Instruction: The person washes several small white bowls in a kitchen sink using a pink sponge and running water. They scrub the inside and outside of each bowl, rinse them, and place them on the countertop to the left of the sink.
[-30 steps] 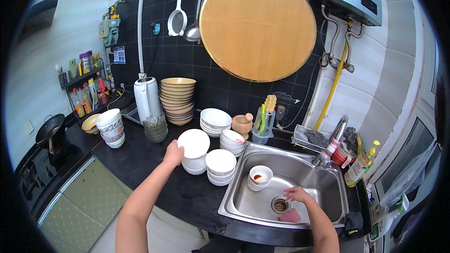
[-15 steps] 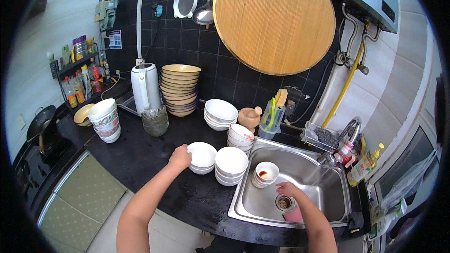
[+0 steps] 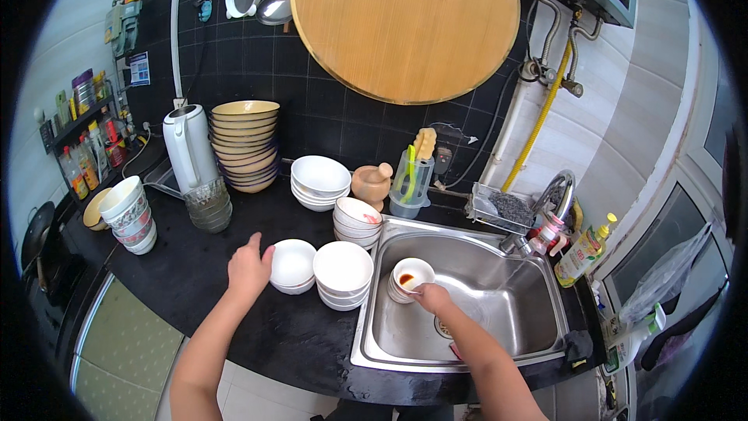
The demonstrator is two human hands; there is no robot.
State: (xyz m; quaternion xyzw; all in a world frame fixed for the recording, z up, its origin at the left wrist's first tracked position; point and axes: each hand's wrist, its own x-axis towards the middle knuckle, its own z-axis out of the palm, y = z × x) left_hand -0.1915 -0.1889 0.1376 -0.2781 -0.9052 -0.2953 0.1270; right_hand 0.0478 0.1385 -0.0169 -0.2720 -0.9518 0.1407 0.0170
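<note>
My right hand (image 3: 433, 299) reaches into the steel sink (image 3: 538, 320), fingers pinching the near right rim of a small white bowl (image 3: 423, 268). Some dark brown liquid lies in that bowl, the top one of a small stack. My left hand (image 3: 248, 267) hovers over the black counter with nothing in it, thumb and forefinger apart. Its thumb is close to the left edge of a short stack of white bowls (image 3: 293, 263). Right of those stands a taller stack of white bowls (image 3: 344, 268), beside the sink rim. A pink cloth (image 3: 456, 352) is mostly covered by my right forearm.
More white bowls (image 3: 320, 175) and patterned bowls (image 3: 358, 213) stand behind. Further left are yellowish bowls (image 3: 245, 131), glass bowls (image 3: 209, 206), a white kettle (image 3: 189, 148) and flowered bowls (image 3: 128, 212). A faucet (image 3: 518, 244) and a yellow soap bottle (image 3: 586, 253) flank the sink's right.
My left hand has let go of the short bowl stack and drawn slightly left of it. My right hand has moved from above the drain to the small bowl's rim. The view has shifted right.
</note>
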